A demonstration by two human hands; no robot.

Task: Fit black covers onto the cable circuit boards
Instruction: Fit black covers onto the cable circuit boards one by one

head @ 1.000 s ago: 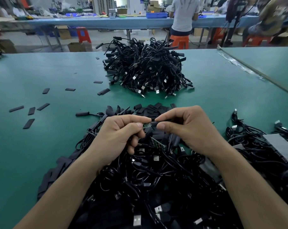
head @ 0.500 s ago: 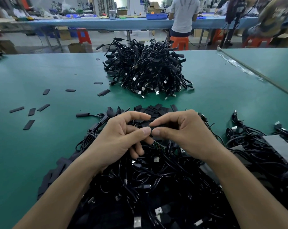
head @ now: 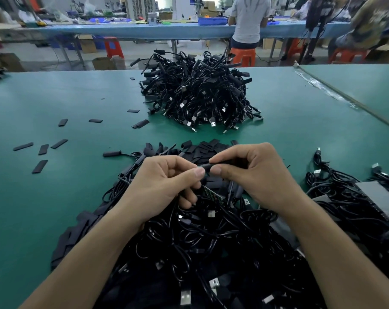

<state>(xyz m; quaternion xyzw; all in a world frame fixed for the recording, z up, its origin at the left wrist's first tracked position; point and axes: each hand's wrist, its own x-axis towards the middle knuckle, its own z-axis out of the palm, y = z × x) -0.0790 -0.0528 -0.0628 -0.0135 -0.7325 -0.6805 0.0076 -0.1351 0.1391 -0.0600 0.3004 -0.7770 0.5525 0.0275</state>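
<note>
Above a tangle of black cables (head: 207,246) my two hands meet. My right hand (head: 253,175) pinches a black cover (head: 220,167) between thumb and forefinger. My left hand (head: 164,186) pinches the cable end that enters the cover's left end; its circuit board is hidden inside the cover. A bare green circuit board (head: 212,194) on another cable shows just below my hands. Loose black covers (head: 200,148) lie heaped beyond my fingers.
A big pile of cables (head: 198,94) sits at the table's middle back. Several stray covers (head: 42,149) lie on the green table (head: 55,197) at left. More cables and a grey box (head: 383,201) are at right. People work at a blue bench behind.
The green board seen between my fingertips a second ago has vanished into the black cover. My hands closed together, then rose slightly.
</note>
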